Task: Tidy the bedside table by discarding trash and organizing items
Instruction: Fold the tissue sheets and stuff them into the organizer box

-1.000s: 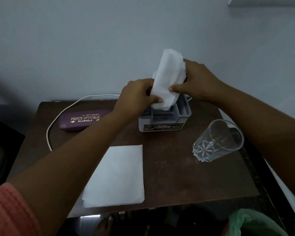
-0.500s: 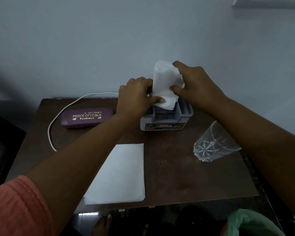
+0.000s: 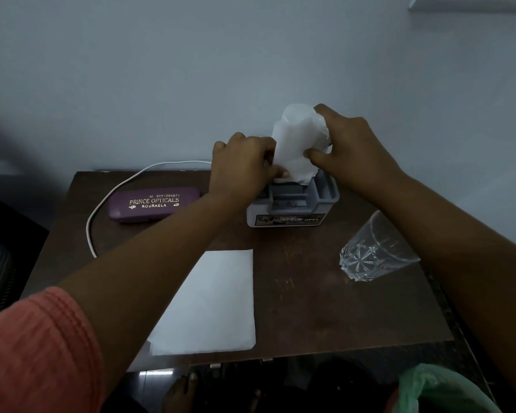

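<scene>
A folded white tissue [image 3: 295,144] stands upright over the grey desk organizer [image 3: 289,217] at the back of the brown bedside table [image 3: 325,308]. My left hand [image 3: 242,165] pinches its lower left edge. My right hand [image 3: 349,144] grips its right side, fingers curled around it. The tissue's bottom end sits in the organizer's middle slot. A flat white sheet of tissue [image 3: 212,305] lies near the table's front edge, partly under my left forearm.
A purple spectacle case [image 3: 152,204] lies at the back left, with a white cable [image 3: 102,210] looping around it. A clear glass [image 3: 370,251] stands at the right, under my right forearm. A green plastic bag [image 3: 435,391] shows at the bottom right, below the table.
Both hands have pushed the tissue downward into the organizer; less of it stands above my hands than a second ago, and its top is more crumpled.
</scene>
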